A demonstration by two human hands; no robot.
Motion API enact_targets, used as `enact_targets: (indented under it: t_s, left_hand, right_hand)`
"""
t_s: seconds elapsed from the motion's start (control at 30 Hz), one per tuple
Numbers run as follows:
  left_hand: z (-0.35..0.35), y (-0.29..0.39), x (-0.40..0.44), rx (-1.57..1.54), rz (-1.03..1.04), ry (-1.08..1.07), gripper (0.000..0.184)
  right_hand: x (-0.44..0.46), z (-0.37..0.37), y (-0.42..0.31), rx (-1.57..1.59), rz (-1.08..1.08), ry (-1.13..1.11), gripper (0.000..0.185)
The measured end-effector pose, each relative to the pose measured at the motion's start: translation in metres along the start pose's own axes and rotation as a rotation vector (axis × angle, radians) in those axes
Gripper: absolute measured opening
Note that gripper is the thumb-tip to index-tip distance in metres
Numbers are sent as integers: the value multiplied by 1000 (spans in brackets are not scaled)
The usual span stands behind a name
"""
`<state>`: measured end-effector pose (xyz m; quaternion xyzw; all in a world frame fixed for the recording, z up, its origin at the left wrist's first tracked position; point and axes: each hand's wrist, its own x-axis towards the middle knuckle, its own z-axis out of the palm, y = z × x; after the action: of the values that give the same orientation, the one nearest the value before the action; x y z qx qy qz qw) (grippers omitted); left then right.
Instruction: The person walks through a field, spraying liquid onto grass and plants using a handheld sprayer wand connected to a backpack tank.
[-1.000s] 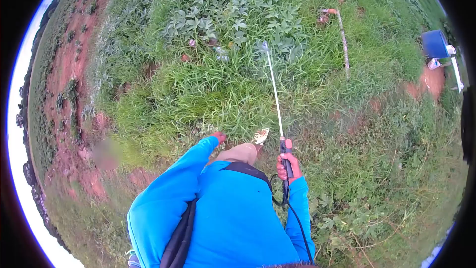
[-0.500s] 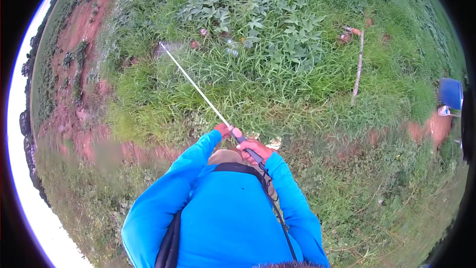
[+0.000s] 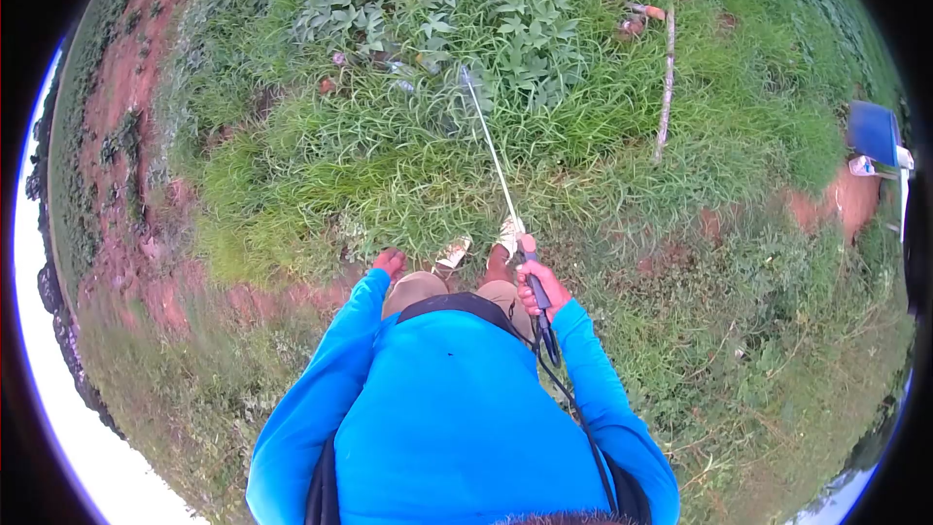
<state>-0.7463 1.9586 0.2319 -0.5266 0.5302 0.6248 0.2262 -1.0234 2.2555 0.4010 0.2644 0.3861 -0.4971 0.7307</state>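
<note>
Spray wand is out front, held one-handed, pole pointing far and slightly left over the grass. Right hand: fingers wrapped around the dark handle, closed on it. Can't tell if a trigger is pressed. Main risk here: single grip at the near end of a long pole, so a wrist twist or slip would swing the far end wide. Left hand is off the wand, left of the thighs, nothing visible in it; too small to tell if its fingers are curled or spread. No second support if the grip slips.

Black hose loops just below the handle, then runs near along the right forearm. Could snag on sleeve or waist if the arm swings, and jerk the wand.

Shoes stand at the near grass edge, close to the handle. Drips could land there; thick growth could hide a trip hazard.

Wand tip sits by leafy plants, pale haze around it, probably spray. Wind or a tilt could push drift onto the leaves, or back near. Litter just left could catch the tip if it drops.
</note>
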Motion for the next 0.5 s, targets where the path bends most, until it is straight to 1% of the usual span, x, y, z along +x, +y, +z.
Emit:
enact_targets:
  t_s: [0.03,0.13,0.17,0.23,0.27,0.3,0.37,0.4,0.43,0.5]
  left_hand:
    - [9,5,0,12,-13,-21,25]
    - [29,17,13,-23,106,-46,27]
    - [31,20,16,-20,101,-53,27]
    - [38,32,22,-18,155,-74,28]
    - [41,36,26,-3,124,-42,27]
    - [44,44,27,4,126,-54,27]
    - [48,59,28,82,-37,17,27]
    - [50,61,30,111,-36,33,28]
    - [50,60,31,117,-37,27,28]
    - [48,62,34,62,-26,-12,26]
  right_hand:
    - [-19,-16,9,29,1,33,22]
    - [-92,-42,33,98,51,120,22]
    - [-117,-52,44,132,58,149,22]
    - [-161,-72,59,181,67,201,23]
    - [-177,-79,65,203,69,224,23]
    - [-188,-85,70,213,61,230,23]
    - [-205,-95,78,319,27,279,24]
    - [-208,-99,78,282,-21,340,25]
    - [-209,-105,81,291,-24,343,25]
    - [-201,-117,85,413,-145,447,26]
